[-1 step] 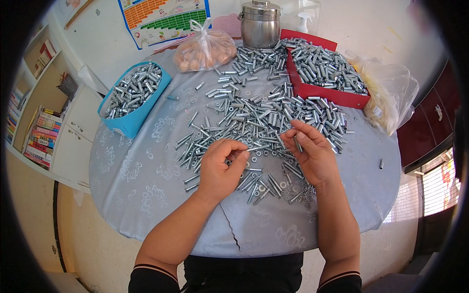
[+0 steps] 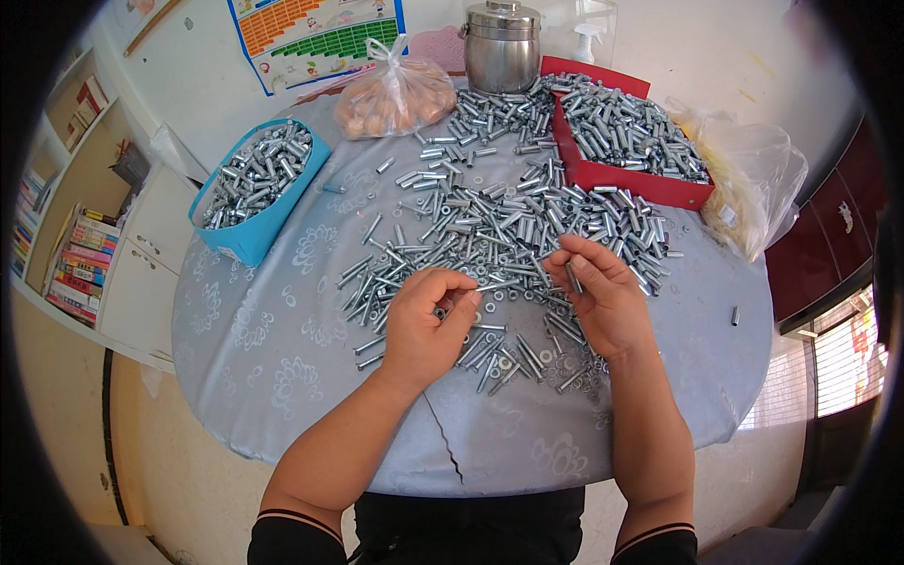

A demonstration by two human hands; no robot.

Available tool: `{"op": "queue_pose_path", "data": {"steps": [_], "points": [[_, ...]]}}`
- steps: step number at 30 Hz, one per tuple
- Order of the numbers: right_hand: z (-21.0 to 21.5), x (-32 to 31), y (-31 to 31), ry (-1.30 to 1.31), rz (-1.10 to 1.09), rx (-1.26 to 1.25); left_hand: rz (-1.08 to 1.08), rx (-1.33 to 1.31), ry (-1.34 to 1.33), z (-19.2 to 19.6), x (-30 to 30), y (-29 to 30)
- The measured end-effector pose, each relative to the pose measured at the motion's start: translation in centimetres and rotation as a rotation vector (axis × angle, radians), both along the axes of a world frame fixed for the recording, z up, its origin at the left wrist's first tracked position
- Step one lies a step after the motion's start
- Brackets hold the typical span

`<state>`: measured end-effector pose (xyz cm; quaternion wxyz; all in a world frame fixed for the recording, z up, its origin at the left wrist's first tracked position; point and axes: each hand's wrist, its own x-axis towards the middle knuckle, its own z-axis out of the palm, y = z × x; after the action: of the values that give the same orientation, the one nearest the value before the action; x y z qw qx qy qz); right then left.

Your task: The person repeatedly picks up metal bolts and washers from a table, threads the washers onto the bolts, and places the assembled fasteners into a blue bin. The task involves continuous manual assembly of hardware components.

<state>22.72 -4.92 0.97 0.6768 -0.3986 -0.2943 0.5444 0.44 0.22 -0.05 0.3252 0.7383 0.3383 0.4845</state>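
Note:
My left hand (image 2: 428, 320) is closed in a pinch over the near part of a heap of metal hardware. From its fingertips a thin silver bolt (image 2: 499, 285) seems to point right, though the heap behind blurs its outline. My right hand (image 2: 603, 297) is raised over the heap's right side, its fingers curled together around a small grey metal sleeve (image 2: 574, 279), mostly hidden. Below and between the hands lie loose bolts (image 2: 485, 348), washers (image 2: 534, 363) and nuts. Farther back the heap is mostly metal sleeves (image 2: 527, 221).
A blue bin (image 2: 259, 240) of assembled bolts stands left, a red box (image 2: 650, 184) of similar pieces back right. Behind are a tied bag of round brownish things (image 2: 395, 104), a steel pot (image 2: 504, 52) and a clear plastic bag (image 2: 758, 179). One sleeve (image 2: 735, 315) lies apart at right.
The fingers of my right hand have drawn slightly closer together. My left hand and the heap look the same.

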Motion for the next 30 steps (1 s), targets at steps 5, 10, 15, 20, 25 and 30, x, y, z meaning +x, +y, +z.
{"op": "queue_pose_path", "data": {"steps": [5, 10, 15, 20, 25, 30], "points": [[0.0, -0.1, 0.0, -0.133, -0.06, 0.03, -0.034, -0.046, -0.002, -0.2, -0.1, 0.0], [0.1, -0.1, -0.1, -0.065, -0.078, -0.031, -0.041, -0.045, 0.007, -0.3, -0.2, 0.1], [-0.3, -0.5, 0.0, -0.067, -0.055, -0.015, -0.043, -0.052, 0.008, -0.3, -0.1, 0.1], [-0.5, -1.0, 0.1, -0.131, -0.024, -0.01, -0.057, -0.055, 0.025, -0.2, -0.1, -0.1], [-0.3, -1.4, 0.0, -0.136, -0.021, -0.014, -0.055, -0.079, 0.022, 0.0, -0.1, -0.1], [-0.4, -1.3, 0.0, -0.174, 0.075, 0.013, -0.055, -0.064, 0.03, -0.1, -0.1, -0.1]]}}
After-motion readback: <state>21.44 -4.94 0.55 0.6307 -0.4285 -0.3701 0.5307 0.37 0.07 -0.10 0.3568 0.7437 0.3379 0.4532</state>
